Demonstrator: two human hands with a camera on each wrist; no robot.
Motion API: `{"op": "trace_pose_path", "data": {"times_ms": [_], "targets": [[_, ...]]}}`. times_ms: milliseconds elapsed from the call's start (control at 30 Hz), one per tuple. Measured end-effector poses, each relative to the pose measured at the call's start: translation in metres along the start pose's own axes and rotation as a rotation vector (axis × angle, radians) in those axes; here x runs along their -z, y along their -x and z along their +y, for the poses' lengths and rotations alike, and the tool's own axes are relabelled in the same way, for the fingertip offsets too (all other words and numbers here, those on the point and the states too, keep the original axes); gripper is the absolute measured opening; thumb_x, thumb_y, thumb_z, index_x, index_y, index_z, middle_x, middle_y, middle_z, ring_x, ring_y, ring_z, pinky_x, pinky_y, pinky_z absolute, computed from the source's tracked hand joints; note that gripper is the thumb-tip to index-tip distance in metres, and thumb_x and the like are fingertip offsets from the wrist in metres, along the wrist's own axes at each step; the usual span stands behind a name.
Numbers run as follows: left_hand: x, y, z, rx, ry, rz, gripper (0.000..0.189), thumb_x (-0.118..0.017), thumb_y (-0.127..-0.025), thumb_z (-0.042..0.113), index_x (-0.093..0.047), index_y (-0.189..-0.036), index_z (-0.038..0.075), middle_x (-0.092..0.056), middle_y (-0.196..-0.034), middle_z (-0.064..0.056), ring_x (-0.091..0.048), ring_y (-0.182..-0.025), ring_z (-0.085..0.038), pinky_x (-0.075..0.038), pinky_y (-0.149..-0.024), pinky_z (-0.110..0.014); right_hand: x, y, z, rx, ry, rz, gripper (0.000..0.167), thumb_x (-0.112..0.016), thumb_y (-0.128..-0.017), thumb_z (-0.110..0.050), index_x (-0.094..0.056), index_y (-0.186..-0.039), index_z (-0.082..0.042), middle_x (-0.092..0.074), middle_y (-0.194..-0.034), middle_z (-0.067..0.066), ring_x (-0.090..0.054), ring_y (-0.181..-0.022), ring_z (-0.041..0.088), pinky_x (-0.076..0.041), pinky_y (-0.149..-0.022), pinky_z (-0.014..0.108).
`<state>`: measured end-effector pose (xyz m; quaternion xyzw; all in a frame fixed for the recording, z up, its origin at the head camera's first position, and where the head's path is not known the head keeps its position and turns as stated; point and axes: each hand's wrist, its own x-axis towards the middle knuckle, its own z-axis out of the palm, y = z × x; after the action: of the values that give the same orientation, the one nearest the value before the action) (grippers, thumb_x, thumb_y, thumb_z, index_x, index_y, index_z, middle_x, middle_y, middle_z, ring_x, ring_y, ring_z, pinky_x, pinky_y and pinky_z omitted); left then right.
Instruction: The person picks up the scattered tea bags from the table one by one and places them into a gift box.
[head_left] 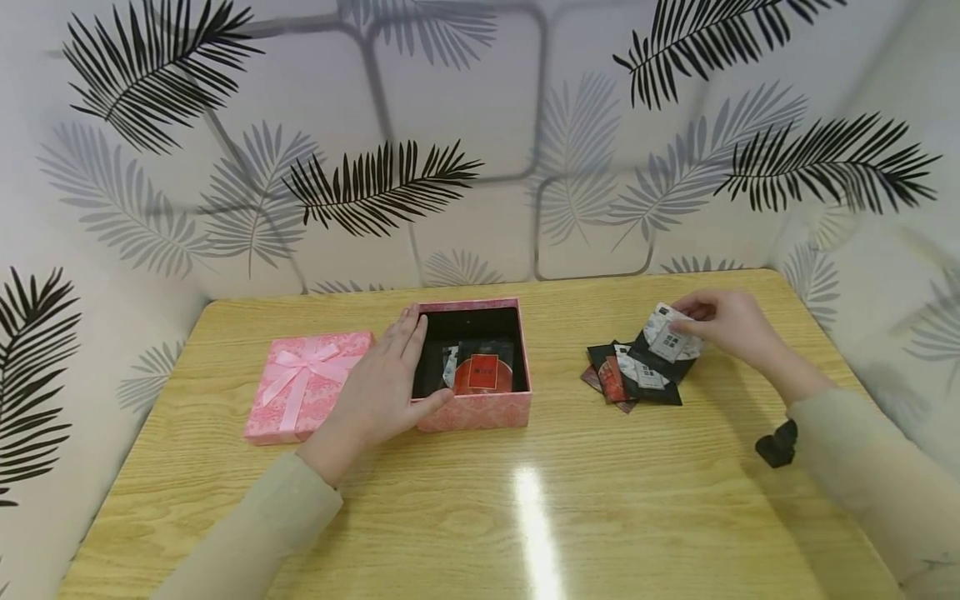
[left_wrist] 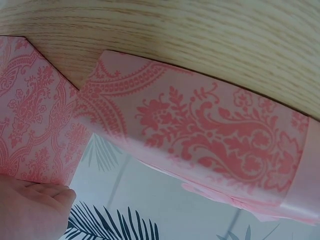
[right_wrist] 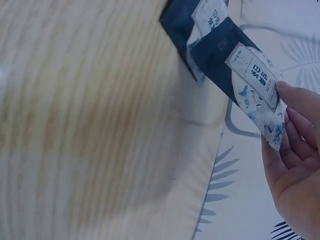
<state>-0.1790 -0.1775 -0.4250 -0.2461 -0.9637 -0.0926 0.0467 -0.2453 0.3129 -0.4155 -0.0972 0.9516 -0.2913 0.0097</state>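
My right hand (head_left: 723, 323) pinches a white and dark sachet (head_left: 667, 337) between thumb and fingers. In the right wrist view that sachet (right_wrist: 252, 75) shows a pale label with dark characters. It overlaps a small pile of sachets (head_left: 648, 393) on the table, some dark, one with red. My left hand (head_left: 386, 375) rests along the left wall of an open pink box (head_left: 472, 412), fingers straight, thumb by the front rim. Inside the black-lined box lies a dark sachet with a red label (head_left: 483, 371), partly over a whitish one (head_left: 450, 364).
A pink patterned lid (head_left: 307, 387) with a ribbon bow lies left of the box, partly behind my left hand. Near my right forearm sits a small black object (head_left: 777, 444) on the wooden table (head_left: 450, 517). A leaf-printed cloth (head_left: 480, 125) hangs behind the table.
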Motion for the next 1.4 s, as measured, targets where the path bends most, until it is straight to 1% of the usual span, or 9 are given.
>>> {"op": "trace_pose_path", "data": {"times_ms": [167,400,533,633,800,900,1100,1233,1400], "targets": [[0.002,0.000,0.000,0.002,0.000,-0.002,0.105,-0.059,-0.097,0.066,-0.022,-0.167,-0.004,-0.018,-0.177,-0.021,-0.023,-0.165,-0.037,-0.027,-0.133,-0.052,0.004,-0.005,-0.012,0.024,0.003,0.021,0.027,-0.078,-0.099,-0.019,-0.079,-0.116,0.002,-0.080,-0.105,0.021,-0.067,-0.081,0.005,-0.052,-0.066,0.018],[0.004,0.000,0.001,0.002,-0.017,-0.015,0.106,-0.057,-0.098,0.067,-0.022,-0.167,-0.005,-0.018,-0.177,-0.021,-0.021,-0.166,-0.035,-0.025,-0.134,-0.050,0.010,-0.014,-0.034,0.031,-0.024,0.060,0.028,-0.076,-0.101,-0.021,-0.080,-0.118,-0.001,-0.079,-0.110,0.022,-0.065,-0.081,0.005,-0.052,-0.065,0.020],[0.005,-0.001,0.001,0.007,-0.031,-0.028,0.107,-0.057,-0.097,0.069,-0.021,-0.167,-0.004,-0.017,-0.177,-0.020,-0.019,-0.166,-0.034,-0.024,-0.134,-0.050,0.012,-0.021,-0.050,0.044,-0.037,0.076,0.028,-0.074,-0.101,-0.023,-0.080,-0.119,-0.002,-0.079,-0.112,0.022,-0.064,-0.081,0.001,-0.052,-0.065,0.018],[0.007,-0.001,0.002,0.010,-0.044,-0.035,0.107,-0.056,-0.098,0.070,-0.021,-0.167,-0.003,-0.017,-0.177,-0.020,-0.019,-0.166,-0.034,-0.024,-0.134,-0.051,0.013,-0.026,-0.064,0.061,-0.057,0.091,0.028,-0.074,-0.102,-0.023,-0.080,-0.119,-0.002,-0.079,-0.113,0.022,-0.063,-0.079,-0.004,-0.051,-0.066,0.017],[0.008,-0.001,0.002,0.003,-0.061,-0.036,0.107,-0.056,-0.098,0.069,-0.021,-0.167,-0.004,-0.018,-0.177,-0.020,-0.019,-0.166,-0.035,-0.023,-0.135,-0.050,0.010,-0.035,-0.087,0.091,-0.102,0.114,0.024,-0.075,-0.101,-0.020,-0.081,-0.116,-0.003,-0.080,-0.107,0.019,-0.060,-0.073,-0.011,-0.050,-0.065,0.015],[0.008,-0.001,0.002,-0.002,-0.063,-0.032,0.106,-0.057,-0.098,0.069,-0.022,-0.167,-0.004,-0.018,-0.177,-0.020,-0.019,-0.166,-0.035,-0.022,-0.135,-0.050,0.008,-0.042,-0.100,0.123,-0.117,0.121,0.021,-0.076,-0.100,-0.018,-0.082,-0.113,-0.003,-0.080,-0.104,0.019,-0.059,-0.072,-0.011,-0.050,-0.064,0.015],[0.006,-0.001,0.002,-0.006,-0.058,-0.023,0.106,-0.058,-0.097,0.068,-0.022,-0.167,-0.005,-0.019,-0.177,-0.021,-0.020,-0.166,-0.035,-0.023,-0.134,-0.050,0.004,-0.050,-0.127,0.183,-0.134,0.121,0.020,-0.075,-0.100,-0.019,-0.082,-0.112,-0.005,-0.081,-0.106,0.018,-0.060,-0.074,-0.010,-0.049,-0.067,0.014],[0.006,-0.001,0.001,-0.007,-0.057,-0.022,0.107,-0.057,-0.098,0.069,-0.022,-0.167,-0.005,-0.020,-0.176,-0.022,-0.021,-0.165,-0.035,-0.024,-0.134,-0.050,-0.001,-0.054,-0.145,0.190,-0.174,0.121,0.020,-0.075,-0.100,-0.020,-0.083,-0.112,-0.006,-0.081,-0.107,0.017,-0.061,-0.076,-0.009,-0.049,-0.068,0.014],[0.007,0.000,0.002,-0.008,-0.049,-0.026,0.107,-0.057,-0.097,0.068,-0.021,-0.167,-0.005,-0.020,-0.176,-0.022,-0.021,-0.165,-0.036,-0.024,-0.134,-0.050,-0.008,-0.060,-0.166,0.234,-0.231,0.112,0.022,-0.074,-0.101,-0.019,-0.082,-0.113,-0.003,-0.080,-0.108,0.020,-0.062,-0.075,-0.008,-0.050,-0.067,0.014]]}}
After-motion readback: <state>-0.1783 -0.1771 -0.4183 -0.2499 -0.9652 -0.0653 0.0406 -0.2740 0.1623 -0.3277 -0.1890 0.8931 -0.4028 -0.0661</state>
